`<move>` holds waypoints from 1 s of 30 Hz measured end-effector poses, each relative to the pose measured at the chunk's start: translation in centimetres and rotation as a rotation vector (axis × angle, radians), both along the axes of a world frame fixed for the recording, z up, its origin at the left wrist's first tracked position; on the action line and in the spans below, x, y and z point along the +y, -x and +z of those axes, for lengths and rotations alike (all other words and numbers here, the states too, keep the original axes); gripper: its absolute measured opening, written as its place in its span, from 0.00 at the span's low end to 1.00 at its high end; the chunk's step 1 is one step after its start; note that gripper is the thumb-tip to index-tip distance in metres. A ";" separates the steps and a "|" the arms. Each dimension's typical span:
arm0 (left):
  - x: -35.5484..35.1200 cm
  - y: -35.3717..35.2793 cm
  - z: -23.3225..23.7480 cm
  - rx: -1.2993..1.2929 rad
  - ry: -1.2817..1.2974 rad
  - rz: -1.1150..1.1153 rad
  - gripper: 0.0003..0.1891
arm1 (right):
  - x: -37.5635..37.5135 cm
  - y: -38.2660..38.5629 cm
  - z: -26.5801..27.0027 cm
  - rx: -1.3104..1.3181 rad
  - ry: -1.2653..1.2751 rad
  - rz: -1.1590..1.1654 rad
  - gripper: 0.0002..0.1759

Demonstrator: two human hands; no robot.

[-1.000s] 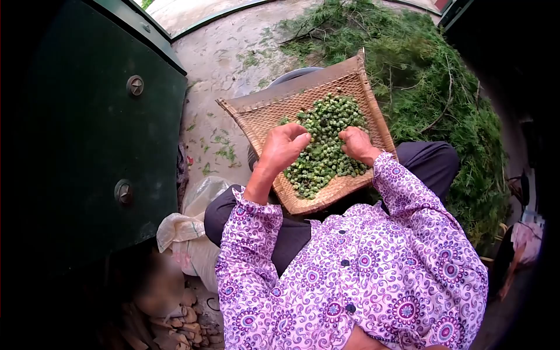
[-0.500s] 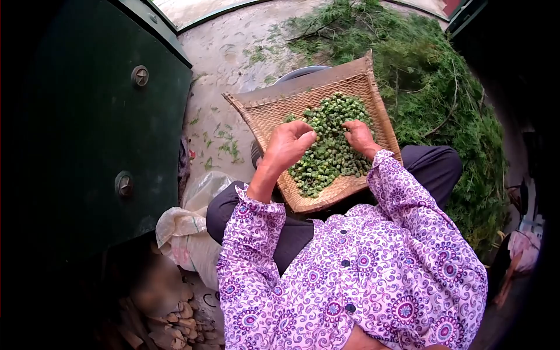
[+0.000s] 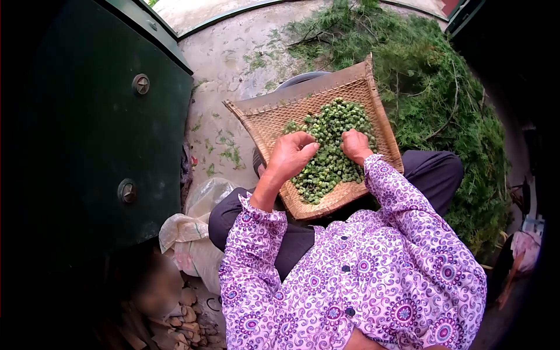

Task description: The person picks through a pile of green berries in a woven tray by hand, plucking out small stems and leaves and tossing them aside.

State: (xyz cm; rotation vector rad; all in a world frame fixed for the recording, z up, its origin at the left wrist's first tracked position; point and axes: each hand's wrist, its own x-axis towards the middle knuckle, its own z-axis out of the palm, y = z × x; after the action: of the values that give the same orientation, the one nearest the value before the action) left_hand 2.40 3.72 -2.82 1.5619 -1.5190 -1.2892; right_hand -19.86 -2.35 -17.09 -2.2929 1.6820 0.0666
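Note:
A woven winnowing basket (image 3: 269,123) rests across my lap, its wide lip pointing away from me. Small green cones (image 3: 335,166) are heaped in it, with bits of green leaf among them. Over the left side of the heap is my left hand (image 3: 293,154), its fingers curled and the thumb close to them. My right hand (image 3: 356,145) is at the right side of the heap, fingers bent down against the cones. Both sets of fingertips are partly hidden, so what they pinch cannot be made out.
Cut evergreen branches (image 3: 434,87) are piled on the floor at right. A dark green door (image 3: 116,134) stands at left, with a pale woven sack (image 3: 189,242) near it. Wood pieces (image 3: 184,321) lie at lower left. A round rim (image 3: 303,77) shows behind the basket.
My right hand has drawn back slightly toward me, and its fingers are more tightly curled. My left hand stays in nearly the same spot over the cones.

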 end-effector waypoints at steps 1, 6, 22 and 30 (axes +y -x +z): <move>0.0 0.0 -0.1 -0.001 0.000 0.003 0.14 | -0.1 -0.4 -0.5 0.028 0.015 -0.009 0.06; 0.0 0.0 0.0 0.038 -0.008 0.025 0.11 | -0.6 -0.8 -1.8 -0.009 0.004 -0.009 0.05; 0.0 -0.4 0.4 0.028 0.044 0.031 0.11 | -0.5 -1.0 -3.2 -0.421 -0.116 0.049 0.07; 0.2 -0.4 0.5 0.003 0.009 0.034 0.15 | 2.4 -0.2 1.0 -0.300 -0.181 0.311 0.07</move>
State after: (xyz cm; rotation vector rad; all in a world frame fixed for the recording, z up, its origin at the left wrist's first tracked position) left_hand 2.79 3.96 -2.30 1.5733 -1.4880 -1.2634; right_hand -19.65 0.04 -16.08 -2.2729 1.1207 -0.0544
